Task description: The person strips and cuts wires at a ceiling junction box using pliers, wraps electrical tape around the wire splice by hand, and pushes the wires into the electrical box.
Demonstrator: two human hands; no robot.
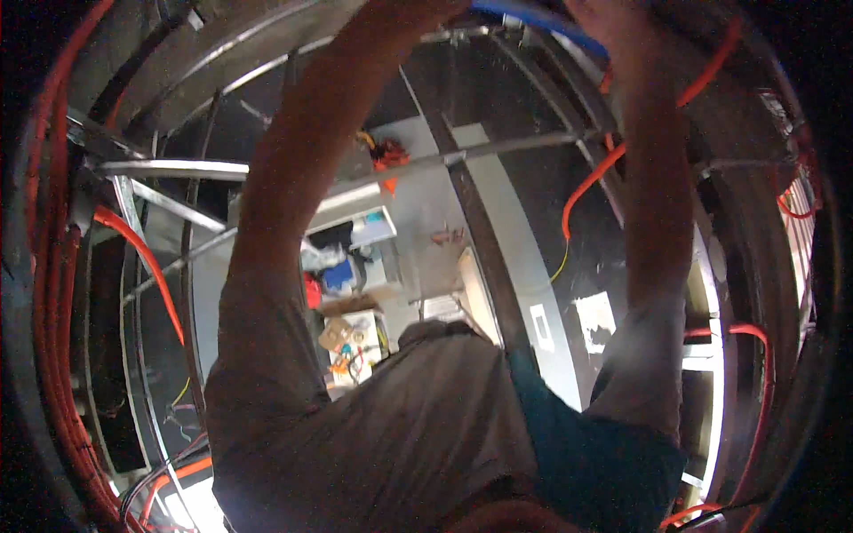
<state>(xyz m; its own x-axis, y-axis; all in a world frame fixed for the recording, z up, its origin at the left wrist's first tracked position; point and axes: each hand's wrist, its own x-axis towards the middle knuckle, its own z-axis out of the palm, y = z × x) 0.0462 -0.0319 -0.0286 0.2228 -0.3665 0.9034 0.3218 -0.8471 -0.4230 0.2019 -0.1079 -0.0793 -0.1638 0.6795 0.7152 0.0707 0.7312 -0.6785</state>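
Both my arms are raised to the upper edge of the view, and the picture's edge cuts off the hands. A smooth blue curved piece, like a tube or conduit (549,24), spans the gap between them. My left hand (442,9) is at its left end, with the fingers out of sight. At its right end is my right hand (611,19), blurred and partly cut off. Whether either hand grips the blue piece cannot be made out. Thin metal framing profiles (498,147) cross just below the hands.
Orange corrugated conduits (591,182) hang among the framing, some with loose wires. A bundle of red conduits (55,293) runs down the left side. Far off lie a white tray (378,233) of items, a box (360,320) of small parts and a red-orange heap (389,155).
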